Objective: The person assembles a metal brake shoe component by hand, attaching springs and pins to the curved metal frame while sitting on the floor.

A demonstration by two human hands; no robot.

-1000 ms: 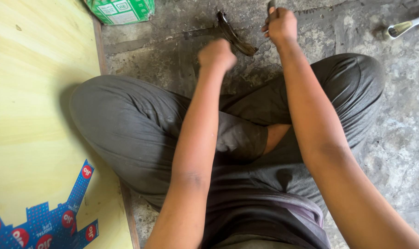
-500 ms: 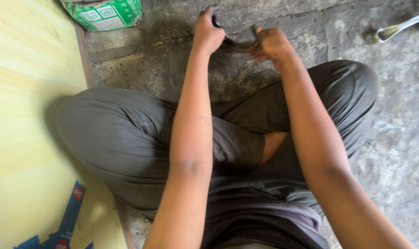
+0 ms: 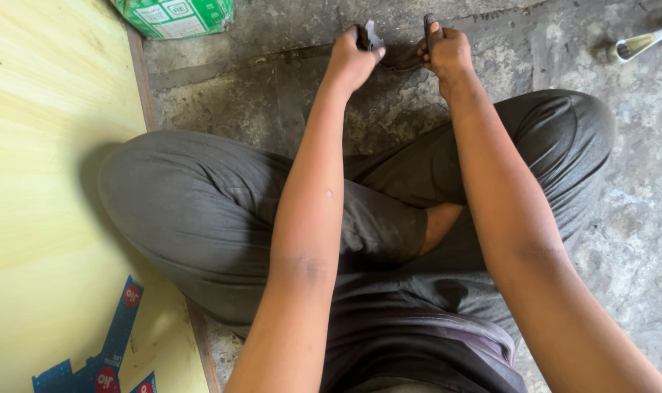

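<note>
Fingers of left hand [image 3: 351,62] and right hand [image 3: 447,52] both clamped on dark metal tool [image 3: 389,52], low over concrete floor [image 3: 272,94].

A dark metal tool [image 3: 396,51], perhaps pincers, is held by both ends just above the concrete floor.

Single head-mounted view, aimed steeply downward and slightly forward over crossed legs [image 3: 272,211] toward the concrete floor [image 3: 622,218]. Close range: forearms fill the lower centre of frame, with left hand [image 3: 351,62] and right hand [image 3: 447,52] near the top edge. Yellow board [image 3: 47,182] along left side; no second view, no overlap.
</note>
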